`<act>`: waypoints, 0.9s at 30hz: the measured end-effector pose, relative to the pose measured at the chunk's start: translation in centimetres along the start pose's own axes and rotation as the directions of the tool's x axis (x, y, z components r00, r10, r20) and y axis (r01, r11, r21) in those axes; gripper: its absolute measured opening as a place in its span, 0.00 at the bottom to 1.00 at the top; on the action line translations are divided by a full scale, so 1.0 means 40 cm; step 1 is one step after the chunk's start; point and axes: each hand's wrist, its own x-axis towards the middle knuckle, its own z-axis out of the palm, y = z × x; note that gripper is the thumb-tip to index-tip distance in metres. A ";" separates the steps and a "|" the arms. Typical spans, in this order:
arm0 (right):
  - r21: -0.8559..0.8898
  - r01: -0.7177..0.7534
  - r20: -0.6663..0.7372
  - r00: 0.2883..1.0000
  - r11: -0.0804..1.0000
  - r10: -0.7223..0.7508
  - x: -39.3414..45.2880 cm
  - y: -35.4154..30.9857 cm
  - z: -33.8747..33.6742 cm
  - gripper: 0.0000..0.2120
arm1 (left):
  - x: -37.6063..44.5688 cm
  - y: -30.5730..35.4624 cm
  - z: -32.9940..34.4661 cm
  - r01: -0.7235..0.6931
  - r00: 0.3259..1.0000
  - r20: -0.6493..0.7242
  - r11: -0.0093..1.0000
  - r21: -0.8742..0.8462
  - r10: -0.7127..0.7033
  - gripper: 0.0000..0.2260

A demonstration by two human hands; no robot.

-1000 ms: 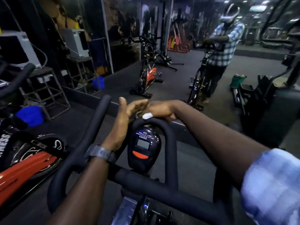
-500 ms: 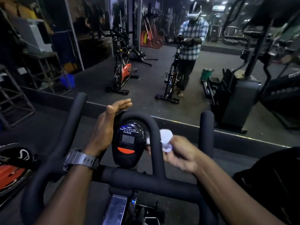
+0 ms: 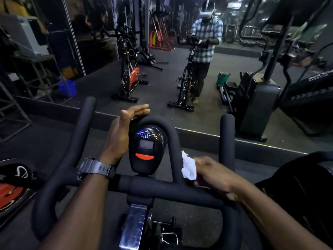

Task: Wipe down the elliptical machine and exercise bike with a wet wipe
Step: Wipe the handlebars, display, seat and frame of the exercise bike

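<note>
A: Left hand (image 3: 121,134)?
B: Flat, fingers straight, resting vs. loop bar (image 3: 167,134) beside console (image 3: 146,150).
A: Right hand (image 3: 212,173)?
B: Grip pinching wet wipe (image 3: 188,167) against bar's rt side, above crossbar (image 3: 162,188).

head view looks forward and down, close over the handlebar (image 3: 144,184), facing a mirror (image 3: 180,51).

Gym, commercial by the look. Wall mirror (image 3: 180,56) along rubber floor (image 3: 45,141), spin bike handlebars (image 3: 162,188) w/ console (image 3: 146,150) up front, 2nd red bike (image 3: 129,76) in reflection, elliptical (image 3: 257,105) at right, weight gear racked at back.
</note>
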 end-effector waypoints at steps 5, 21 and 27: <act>0.033 0.198 -0.226 0.956 0.980 -0.185 0.083 -0.106 0.007 0.12 | -0.006 0.000 -0.003 -0.038 0.999 0.016 0.999 0.024 0.038 0.46; -0.916 0.293 -0.058 0.580 0.274 -0.813 -0.091 0.137 0.076 0.11 | -0.029 0.039 -0.005 0.037 0.998 0.058 0.995 -0.094 -0.031 0.51; -0.884 0.462 0.277 0.631 0.064 -0.725 0.019 0.027 0.254 0.11 | -0.082 0.046 -0.029 0.084 0.994 0.089 0.983 -0.165 -0.071 0.48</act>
